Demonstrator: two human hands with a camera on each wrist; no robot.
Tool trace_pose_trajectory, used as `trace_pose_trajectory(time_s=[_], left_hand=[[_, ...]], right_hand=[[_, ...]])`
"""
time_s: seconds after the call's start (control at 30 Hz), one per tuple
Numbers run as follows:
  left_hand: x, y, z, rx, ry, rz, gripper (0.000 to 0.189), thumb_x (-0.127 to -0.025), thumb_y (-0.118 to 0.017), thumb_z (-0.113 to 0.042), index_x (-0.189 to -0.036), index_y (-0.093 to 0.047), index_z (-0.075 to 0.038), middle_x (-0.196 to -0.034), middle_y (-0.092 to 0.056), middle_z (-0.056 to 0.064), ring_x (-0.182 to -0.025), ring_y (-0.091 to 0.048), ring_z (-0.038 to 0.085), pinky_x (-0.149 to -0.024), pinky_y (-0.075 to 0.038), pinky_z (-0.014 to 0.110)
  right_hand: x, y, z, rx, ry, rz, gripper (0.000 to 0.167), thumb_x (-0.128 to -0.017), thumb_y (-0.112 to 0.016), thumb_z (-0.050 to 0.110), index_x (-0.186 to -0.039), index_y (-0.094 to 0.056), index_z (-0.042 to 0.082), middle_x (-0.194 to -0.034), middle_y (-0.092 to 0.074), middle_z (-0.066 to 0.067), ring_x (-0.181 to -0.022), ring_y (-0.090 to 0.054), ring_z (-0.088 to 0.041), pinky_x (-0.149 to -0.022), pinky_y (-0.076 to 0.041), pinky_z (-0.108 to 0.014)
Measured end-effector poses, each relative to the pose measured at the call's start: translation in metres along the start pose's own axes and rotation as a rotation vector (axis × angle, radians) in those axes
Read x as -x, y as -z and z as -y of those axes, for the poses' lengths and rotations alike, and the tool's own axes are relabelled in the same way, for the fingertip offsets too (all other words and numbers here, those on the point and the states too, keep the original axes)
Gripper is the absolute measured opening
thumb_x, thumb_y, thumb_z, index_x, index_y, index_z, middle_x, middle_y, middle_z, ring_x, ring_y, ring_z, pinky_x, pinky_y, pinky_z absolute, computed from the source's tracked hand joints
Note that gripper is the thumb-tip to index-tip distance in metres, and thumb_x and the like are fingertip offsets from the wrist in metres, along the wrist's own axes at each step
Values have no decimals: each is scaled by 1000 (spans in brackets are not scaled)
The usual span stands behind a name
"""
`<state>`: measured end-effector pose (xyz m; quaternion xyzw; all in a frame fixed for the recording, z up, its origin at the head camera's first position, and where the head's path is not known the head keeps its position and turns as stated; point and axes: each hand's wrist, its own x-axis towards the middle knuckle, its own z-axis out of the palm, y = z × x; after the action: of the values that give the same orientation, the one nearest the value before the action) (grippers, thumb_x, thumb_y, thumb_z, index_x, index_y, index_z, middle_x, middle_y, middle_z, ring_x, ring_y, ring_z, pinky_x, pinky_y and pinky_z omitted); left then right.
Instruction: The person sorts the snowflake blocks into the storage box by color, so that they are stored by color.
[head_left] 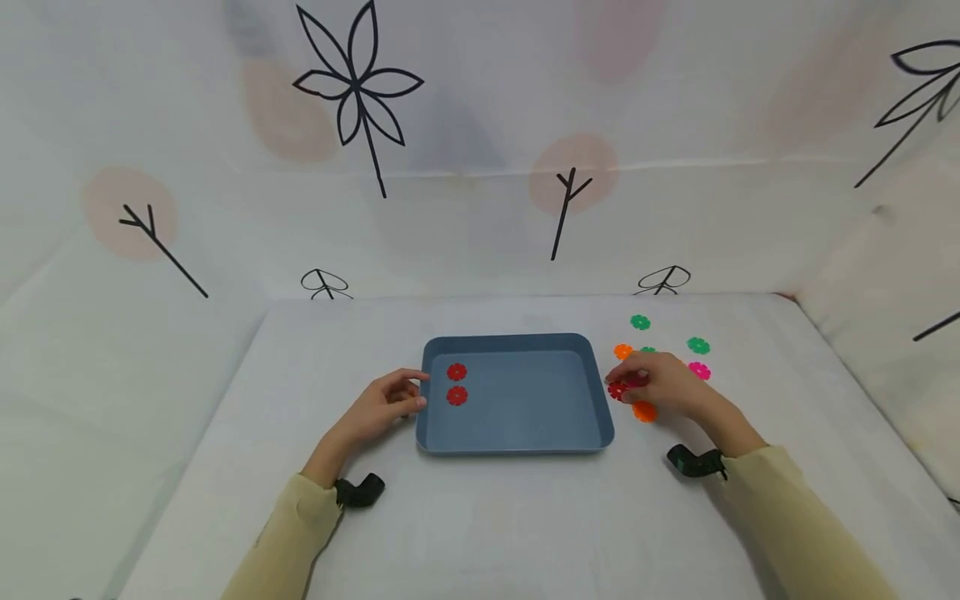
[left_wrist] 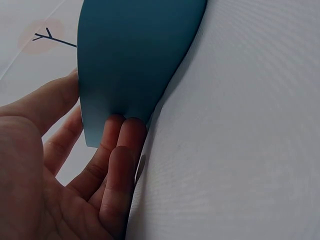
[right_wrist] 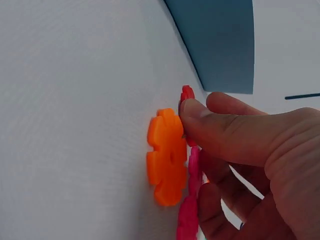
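Note:
A blue-grey rectangular tray (head_left: 532, 404) lies on the white cloth. My left hand (head_left: 382, 407) holds its left edge; in the left wrist view, several fingertips press the tray's outer wall (left_wrist: 135, 60) while thumb and forefinger reach over the rim. Two red flower-shaped discs (head_left: 457, 384) lie one above the other near the tray's left side. Just outside the right wall, my right hand (head_left: 663, 383) pinches another red flower-shaped disc (right_wrist: 187, 93) between thumb and forefinger. Close by that thumb stands an orange flower-shaped disc (right_wrist: 167, 160), with magenta discs (right_wrist: 188, 215) under the curled fingers.
Beyond my right hand are green discs (head_left: 698, 345), another orange disc (head_left: 623, 352) and a pink disc (head_left: 700, 372). Patterned white cloth (head_left: 465, 233) rises behind the table and at both sides. Black wrist devices (head_left: 693, 461) sit at both cuffs.

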<state>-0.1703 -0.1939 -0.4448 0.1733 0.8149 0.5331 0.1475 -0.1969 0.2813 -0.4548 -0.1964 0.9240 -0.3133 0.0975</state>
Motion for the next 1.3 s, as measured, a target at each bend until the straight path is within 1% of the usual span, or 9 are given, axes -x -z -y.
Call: trace_pose_trajectory(time_s=[0.27, 0.33, 0.43, 0.53, 0.6, 0.7, 0.87, 1.1, 1.3], left_hand=[[3, -1, -6, -9, -5, -1, 42, -96, -67, -10, -133, -55, 5, -99, -61, 12, -87, -60, 35, -71, -48, 34], [1, -1, -2, -8, -4, -6, 42, -96, -67, -10, -133, -55, 4, -99, -61, 12, -87, -60, 35, -70, -48, 33], [-3, -2, 14, -1, -11, -13, 42, -96, -67, -13, -134, -56, 1, -100, -61, 11, -86, -61, 30, -69, -47, 30], [-8, -2, 30, -5, -16, -19, 42, -96, -69, -18, -134, -57, -5, -101, -62, 9, -85, -61, 25, -68, -46, 29], [-9, -1, 35, -10, -22, -23, 42, -95, -70, -20, -133, -59, -8, -100, -62, 8, -83, -61, 23, -68, -47, 28], [-9, 0, 34, -16, -11, -27, 42, -95, -70, -22, -133, -59, -9, -100, -62, 9, -83, -61, 24, -68, -48, 29], [-10, 0, 34, -21, 5, -24, 42, -96, -69, -19, -135, -58, -7, -100, -61, 9, -84, -60, 25, -68, -47, 29], [-11, -1, 33, -28, 15, -11, 42, -97, -65, -12, -136, -55, 1, -100, -61, 11, -85, -60, 33, -68, -47, 32], [-11, -1, 34, -30, 2, -20, 41, -97, -67, -15, -135, -56, -4, -100, -61, 9, -84, -60, 26, -67, -47, 29]], right_hand=[[-9, 8, 6, -45, -96, 114, 26, -84, -76, 6, -110, -74, 12, -106, -65, -7, -100, -58, -30, -77, -54, -38], [-12, 10, 5, -67, -129, 141, 27, -84, -76, 7, -110, -73, 12, -106, -64, -7, -100, -56, -29, -76, -53, -37], [-16, 12, 2, -90, -159, 171, 26, -83, -76, 9, -108, -73, 13, -103, -62, -7, -98, -55, -27, -74, -52, -36], [-19, 13, 1, -81, -141, 196, 24, -83, -76, 10, -105, -72, 13, -97, -61, -5, -94, -54, -26, -73, -51, -36], [-22, 13, 1, -63, -118, 209, 22, -82, -77, 9, -103, -71, 12, -93, -60, -4, -90, -55, -24, -72, -50, -36], [-26, 14, 3, -36, -91, 232, 21, -80, -76, 9, -100, -69, 10, -89, -60, -3, -84, -55, -22, -72, -49, -36], [-26, 14, 4, -46, -87, 247, 19, -80, -75, 7, -97, -67, 9, -89, -60, -3, -82, -56, -22, -73, -49, -36], [-24, 14, 7, -73, -125, 234, 32, -79, -82, 13, -108, -68, 11, -95, -59, -5, -91, -53, -25, -74, -50, -36], [-27, 15, 6, -26, -120, 239, 30, -77, -85, 13, -100, -65, 9, -92, -60, -4, -88, -54, -24, -74, -49, -35]])
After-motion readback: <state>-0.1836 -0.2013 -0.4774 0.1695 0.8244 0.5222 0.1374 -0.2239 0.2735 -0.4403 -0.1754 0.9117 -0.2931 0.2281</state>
